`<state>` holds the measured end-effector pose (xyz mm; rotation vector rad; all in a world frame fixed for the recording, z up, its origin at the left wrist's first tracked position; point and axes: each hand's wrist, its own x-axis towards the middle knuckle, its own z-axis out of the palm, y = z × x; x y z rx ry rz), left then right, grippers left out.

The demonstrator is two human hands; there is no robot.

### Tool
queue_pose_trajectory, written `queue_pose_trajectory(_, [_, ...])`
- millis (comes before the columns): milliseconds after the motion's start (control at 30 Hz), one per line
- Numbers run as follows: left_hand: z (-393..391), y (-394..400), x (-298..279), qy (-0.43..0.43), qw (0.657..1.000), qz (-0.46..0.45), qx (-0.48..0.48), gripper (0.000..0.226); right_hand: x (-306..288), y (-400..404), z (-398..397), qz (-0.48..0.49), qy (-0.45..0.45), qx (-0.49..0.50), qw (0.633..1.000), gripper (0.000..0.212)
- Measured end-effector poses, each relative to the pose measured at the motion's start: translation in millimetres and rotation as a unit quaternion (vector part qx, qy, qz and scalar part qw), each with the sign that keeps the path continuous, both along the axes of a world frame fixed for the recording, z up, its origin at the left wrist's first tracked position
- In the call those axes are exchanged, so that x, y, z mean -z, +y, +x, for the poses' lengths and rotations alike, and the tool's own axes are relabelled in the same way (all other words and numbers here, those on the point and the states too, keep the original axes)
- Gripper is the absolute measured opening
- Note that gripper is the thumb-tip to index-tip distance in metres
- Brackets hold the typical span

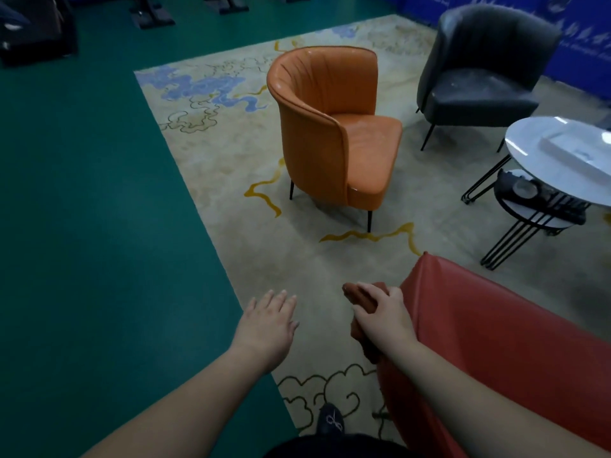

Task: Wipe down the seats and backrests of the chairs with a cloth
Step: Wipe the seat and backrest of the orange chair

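Observation:
A brown cloth is gripped in my right hand, which is held just left of the backrest of a red chair at the lower right. My left hand hovers open over the carpet edge, fingers spread, holding nothing. An orange chair stands on the carpet ahead, its seat turned to the right. A dark grey chair stands further back at the upper right. Only part of the red chair shows.
A round white table with a white tray stands at right, over a lower round shelf table with black items. The patterned carpet meets green floor on the left. Dark stands line the far edge.

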<state>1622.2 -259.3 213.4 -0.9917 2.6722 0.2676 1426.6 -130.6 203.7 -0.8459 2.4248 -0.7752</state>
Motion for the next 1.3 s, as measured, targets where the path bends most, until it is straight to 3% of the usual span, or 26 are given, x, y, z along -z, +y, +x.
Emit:
queue_pose_trajectory(533, [-78.8,-144.9,4.0,-0.028,0.998,-0.016,0.053,0.057,-4.5,-128.4,-69.8,-0.063,-0.073,0.07,0.993,0.043])
queue_pose_trajectory(933, [-170.2,-300.8,-4.0,-0.008,0.983,-0.024,0.184,0.057,0.6,-241.2,-119.7,-0.081,-0.041,0.205,0.974,0.045])
queue_pose_trajectory(1300, [-303.0,-344.8,7.8,-0.003,0.969,-0.006,0.248,0.056,2.1,-262.0,-217.5,-0.061,-0.015,0.26,0.963,0.046])
